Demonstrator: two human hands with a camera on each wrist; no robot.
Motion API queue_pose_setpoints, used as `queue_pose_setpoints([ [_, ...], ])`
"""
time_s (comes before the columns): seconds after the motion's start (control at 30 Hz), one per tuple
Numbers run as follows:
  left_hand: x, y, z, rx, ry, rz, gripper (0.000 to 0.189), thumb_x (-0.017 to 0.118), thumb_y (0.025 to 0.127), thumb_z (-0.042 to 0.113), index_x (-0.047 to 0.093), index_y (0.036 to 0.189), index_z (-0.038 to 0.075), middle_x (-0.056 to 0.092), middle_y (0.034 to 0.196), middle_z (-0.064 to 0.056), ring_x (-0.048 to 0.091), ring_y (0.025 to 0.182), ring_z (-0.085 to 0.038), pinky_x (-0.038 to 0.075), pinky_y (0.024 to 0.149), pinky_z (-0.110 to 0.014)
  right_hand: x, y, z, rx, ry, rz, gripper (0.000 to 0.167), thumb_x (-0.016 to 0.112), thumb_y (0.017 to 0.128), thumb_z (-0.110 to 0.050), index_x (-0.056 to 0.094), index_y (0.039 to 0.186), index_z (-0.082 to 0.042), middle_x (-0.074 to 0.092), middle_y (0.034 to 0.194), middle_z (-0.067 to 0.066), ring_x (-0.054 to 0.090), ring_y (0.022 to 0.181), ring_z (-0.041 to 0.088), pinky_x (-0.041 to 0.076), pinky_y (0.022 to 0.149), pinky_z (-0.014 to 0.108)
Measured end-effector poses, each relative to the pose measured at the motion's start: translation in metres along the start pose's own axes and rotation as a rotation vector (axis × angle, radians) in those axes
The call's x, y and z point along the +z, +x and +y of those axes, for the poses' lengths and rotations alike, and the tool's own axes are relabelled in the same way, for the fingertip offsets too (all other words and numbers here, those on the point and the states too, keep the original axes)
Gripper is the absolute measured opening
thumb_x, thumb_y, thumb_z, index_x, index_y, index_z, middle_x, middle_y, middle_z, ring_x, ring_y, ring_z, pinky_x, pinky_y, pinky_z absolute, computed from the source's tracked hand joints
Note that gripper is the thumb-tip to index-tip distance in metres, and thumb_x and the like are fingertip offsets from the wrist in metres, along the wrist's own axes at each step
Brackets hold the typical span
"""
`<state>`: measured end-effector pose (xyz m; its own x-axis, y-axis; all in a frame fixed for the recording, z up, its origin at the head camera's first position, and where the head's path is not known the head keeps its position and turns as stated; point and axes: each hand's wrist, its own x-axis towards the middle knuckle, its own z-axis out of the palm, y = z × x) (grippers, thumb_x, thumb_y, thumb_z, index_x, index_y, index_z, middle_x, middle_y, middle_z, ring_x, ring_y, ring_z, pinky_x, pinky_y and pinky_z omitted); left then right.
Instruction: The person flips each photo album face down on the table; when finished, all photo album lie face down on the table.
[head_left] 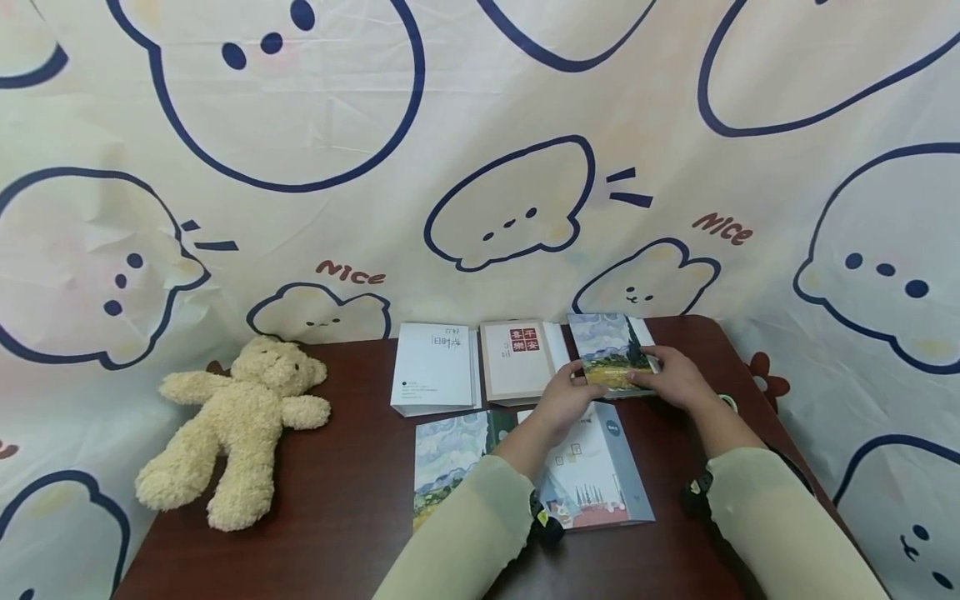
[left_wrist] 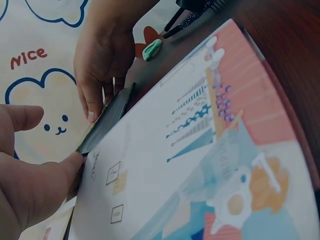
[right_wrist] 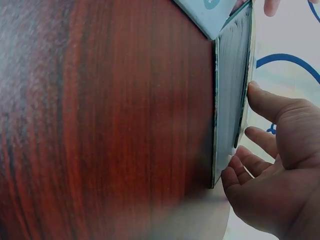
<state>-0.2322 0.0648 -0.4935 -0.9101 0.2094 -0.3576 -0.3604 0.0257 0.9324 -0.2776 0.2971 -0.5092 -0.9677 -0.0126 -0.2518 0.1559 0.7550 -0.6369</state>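
A hardcover book with a painted landscape on its cover (head_left: 607, 342) lies at the back right of the table. My right hand (head_left: 673, 380) is at its right side; in the right wrist view the thumb rests on the upper cover, and the fingers (right_wrist: 250, 161) curl at the side edge by the white pages (right_wrist: 232, 90). On the book's left is my left hand (head_left: 558, 404). Its thumb (left_wrist: 57, 175) touches the near left corner, while the index finger (left_wrist: 22, 117) extends apart from it. The left forearm passes over a white-and-blue illustrated book (head_left: 592, 475).
To the left stand a beige book with red seal print (head_left: 517, 367) and a white book (head_left: 431, 367). Another landscape-covered book (head_left: 450, 458) lies nearer, partly hidden by the left sleeve. A cream teddy bear (head_left: 247, 425) lies at the table's left. A patterned cloth (head_left: 495, 100) hangs behind.
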Motion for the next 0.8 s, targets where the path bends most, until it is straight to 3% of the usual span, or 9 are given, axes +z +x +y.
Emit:
queue_pose_setpoints([
  [0.4,-0.004,-0.010,0.010,0.051,0.000,-0.016,0.070,0.074,0.096,0.020,0.041,0.158,0.012,0.060,0.144,-0.014,0.062,0.126,-0.029,0.045,0.111,-0.047,-0.003,0.000,0.000,0.028,0.096,-0.046,0.093,0.073,0.093,-0.054,0.035,0.159,0.000,0.037,0.153,0.037,0.046,0.126,0.047,0.041,0.108,0.064],
  [0.8,-0.010,-0.013,0.013,0.112,-0.003,0.015,0.056,0.071,0.098,0.019,0.052,0.151,0.014,0.065,0.137,-0.004,0.063,0.126,-0.025,0.048,0.108,-0.047,-0.003,-0.003,-0.002,0.080,0.256,-0.089,0.100,0.076,0.088,-0.060,0.033,0.162,-0.007,0.027,0.163,0.031,0.036,0.139,0.046,0.034,0.115,0.064],
])
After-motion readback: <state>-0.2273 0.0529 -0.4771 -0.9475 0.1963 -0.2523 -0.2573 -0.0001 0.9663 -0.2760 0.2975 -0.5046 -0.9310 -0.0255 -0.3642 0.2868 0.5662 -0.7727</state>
